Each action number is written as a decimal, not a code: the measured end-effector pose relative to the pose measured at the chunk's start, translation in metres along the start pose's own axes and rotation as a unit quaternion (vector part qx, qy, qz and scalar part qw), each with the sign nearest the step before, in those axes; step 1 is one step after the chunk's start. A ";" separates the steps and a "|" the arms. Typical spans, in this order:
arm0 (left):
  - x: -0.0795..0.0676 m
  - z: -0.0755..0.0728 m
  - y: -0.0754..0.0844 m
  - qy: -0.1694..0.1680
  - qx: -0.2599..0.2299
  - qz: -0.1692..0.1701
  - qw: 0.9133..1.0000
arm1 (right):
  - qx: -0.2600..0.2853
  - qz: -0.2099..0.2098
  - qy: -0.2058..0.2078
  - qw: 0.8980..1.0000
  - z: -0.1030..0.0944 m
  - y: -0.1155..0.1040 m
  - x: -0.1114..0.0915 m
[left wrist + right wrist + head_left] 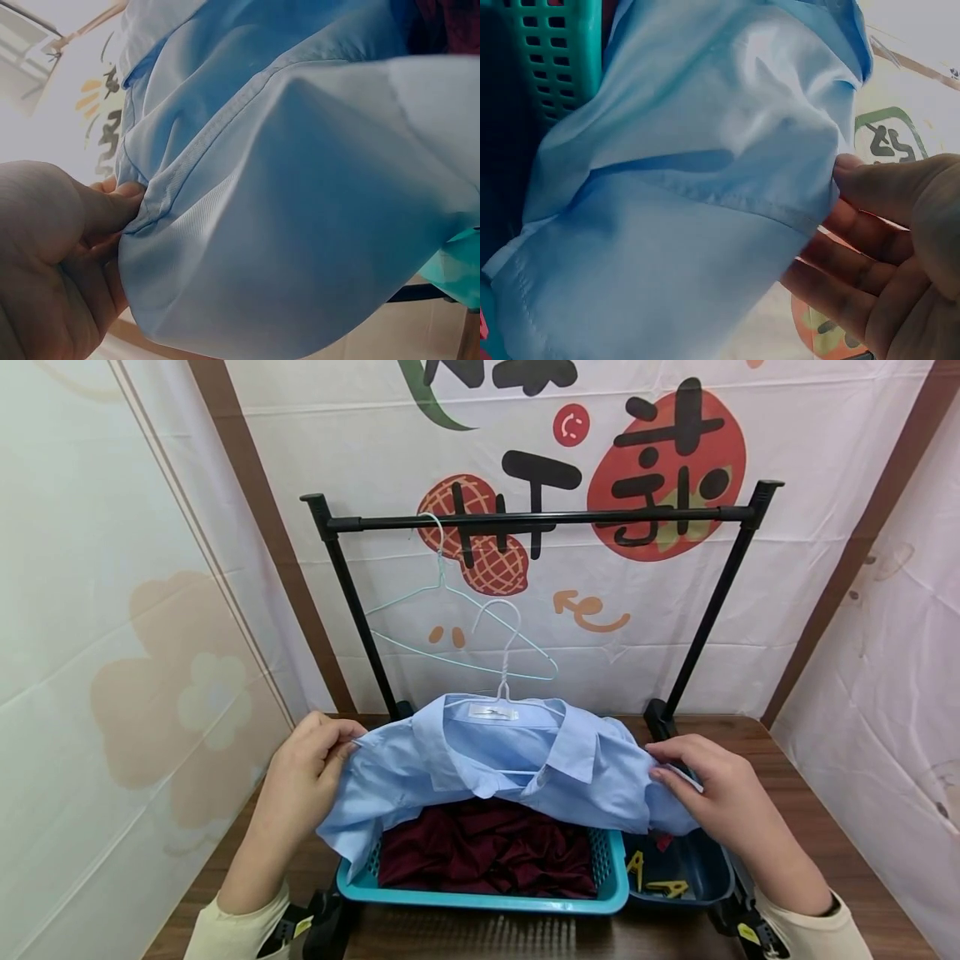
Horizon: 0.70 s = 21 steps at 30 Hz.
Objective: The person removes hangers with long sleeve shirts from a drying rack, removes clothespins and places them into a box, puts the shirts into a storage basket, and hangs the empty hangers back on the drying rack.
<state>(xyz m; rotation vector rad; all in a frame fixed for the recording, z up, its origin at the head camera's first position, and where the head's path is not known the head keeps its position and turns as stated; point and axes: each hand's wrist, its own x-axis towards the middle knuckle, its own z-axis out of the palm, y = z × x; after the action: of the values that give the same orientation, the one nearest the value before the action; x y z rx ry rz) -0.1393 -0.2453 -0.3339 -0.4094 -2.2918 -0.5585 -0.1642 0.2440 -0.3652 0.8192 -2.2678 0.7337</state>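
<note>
A light blue collared shirt (487,768) hangs on a white wire hanger (507,652), whose hook rises out of the collar. My left hand (307,772) pinches the shirt at its left shoulder seam, thumb against fingers, as the left wrist view shows up close on the fabric (247,210). On the other side my right hand (716,785) pinches the right shoulder near the sleeve seam; in the right wrist view the thumb (877,180) lies on the cloth with fingers behind. The hanger's lower part is mostly hidden inside the shirt.
Below the shirt, a teal basket (480,903) holds dark red cloth (487,852). Beside it stands a dark blue bin (712,877) with yellow clips (666,888). Behind, a black rack (555,518) carries a pale green hanger (465,664). A printed curtain backs the wooden table (780,777).
</note>
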 end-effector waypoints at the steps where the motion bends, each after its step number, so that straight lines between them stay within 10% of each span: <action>1: 0.000 0.000 0.000 0.002 0.000 0.002 1.000 | 0.002 -0.007 0.001 1.000 0.001 -0.001 0.000; 21: 0.000 -0.003 0.002 -0.008 -0.043 0.004 0.999 | -0.040 0.030 0.043 0.998 0.008 -0.008 0.001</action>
<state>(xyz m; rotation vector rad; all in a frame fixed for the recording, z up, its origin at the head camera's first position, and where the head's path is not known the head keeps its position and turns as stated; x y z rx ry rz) -0.1364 -0.2451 -0.3310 -0.4644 -2.2859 -0.6534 -0.1614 0.2332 -0.3672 0.6713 -2.2376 0.6887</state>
